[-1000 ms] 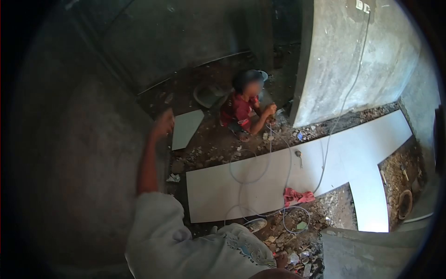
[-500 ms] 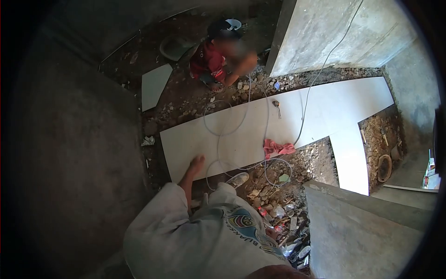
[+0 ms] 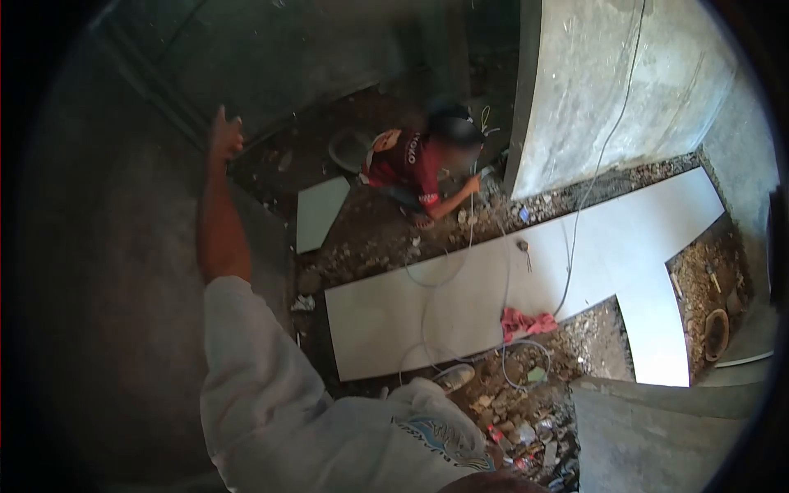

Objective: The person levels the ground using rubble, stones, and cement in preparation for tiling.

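Observation:
My left hand (image 3: 226,135) is raised at the upper left, on an outstretched arm in front of the grey wall. Its index finger is extended, the thumb stands apart, and nothing is in it. My right hand cannot be made out. Below and to the right lies a long white panel (image 3: 468,287) on rubble. Across its lower edge rests a red cloth (image 3: 528,323), beside a grey cable (image 3: 569,271). A thin looped hose (image 3: 526,343) runs over the panel and past my shoe (image 3: 454,377).
Another person (image 3: 419,168) in a red shirt crouches beyond the panel, a hand at the hose. A smaller white piece (image 3: 321,215) lies at their left. Broken stones and litter (image 3: 522,431) lie near my feet. Concrete walls (image 3: 616,99) and a low wall (image 3: 657,435) border the floor.
My left hand has risen from near the panel's left end to the upper left. The view has shifted, and the crouching person's head and hand have changed position.

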The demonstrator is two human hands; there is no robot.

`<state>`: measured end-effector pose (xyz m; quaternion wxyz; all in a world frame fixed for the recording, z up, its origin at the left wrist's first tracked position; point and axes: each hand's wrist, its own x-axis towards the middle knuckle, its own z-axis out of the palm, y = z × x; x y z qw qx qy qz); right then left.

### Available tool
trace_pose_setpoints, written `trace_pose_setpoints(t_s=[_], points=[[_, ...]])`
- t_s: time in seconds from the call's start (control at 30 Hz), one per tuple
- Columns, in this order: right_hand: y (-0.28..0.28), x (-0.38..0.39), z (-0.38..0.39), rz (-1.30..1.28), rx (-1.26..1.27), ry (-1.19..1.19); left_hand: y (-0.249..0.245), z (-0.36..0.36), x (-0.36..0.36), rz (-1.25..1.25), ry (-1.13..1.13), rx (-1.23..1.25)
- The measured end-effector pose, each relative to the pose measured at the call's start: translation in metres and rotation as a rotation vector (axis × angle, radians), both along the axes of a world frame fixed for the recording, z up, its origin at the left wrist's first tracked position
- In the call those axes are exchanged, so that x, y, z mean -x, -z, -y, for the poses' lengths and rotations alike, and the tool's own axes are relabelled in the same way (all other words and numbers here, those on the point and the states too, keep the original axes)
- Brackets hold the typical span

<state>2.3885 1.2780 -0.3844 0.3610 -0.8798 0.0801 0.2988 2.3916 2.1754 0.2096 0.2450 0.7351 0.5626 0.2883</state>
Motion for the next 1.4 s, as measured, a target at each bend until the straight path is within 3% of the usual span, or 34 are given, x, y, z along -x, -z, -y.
trace_pose_setpoints(t_s=[0.13,0.3,0.4,0.6,0.8,1.1,1.27,1.33,1.4], points=[[-0.002,-0.023,-0.037,-0.010,-0.027,-0.006,-0.144,0.018,-0.040,-0.128,-0.041,-0.130],[-0.003,-0.040,-0.057,-0.021,-0.048,-0.012,-0.226,0.064,-0.080,-0.222,-0.035,-0.170],[0.005,-0.047,-0.056,-0.017,-0.065,-0.025,-0.226,0.053,-0.080,-0.202,-0.050,-0.216],[-0.001,-0.060,-0.053,-0.017,-0.069,-0.052,-0.207,0.027,-0.040,-0.286,-0.146,-0.015],[-0.003,-0.063,-0.051,-0.013,-0.065,-0.086,-0.194,0.031,0.007,-0.298,-0.302,-0.113],[-0.002,-0.059,-0.044,-0.010,-0.072,-0.089,-0.196,0.019,0.050,-0.240,-0.291,-0.130],[0.011,-0.029,-0.009,0.018,-0.088,-0.083,-0.193,0.022,0.052,-0.114,-0.129,-0.220],[0.016,0.003,0.028,0.160,-0.043,-0.242,-0.173,0.016,0.035,-0.076,0.015,-0.236],[0.018,0.039,0.063,0.451,0.143,-0.609,-0.134,0.020,0.016,-0.072,0.127,-0.203]])
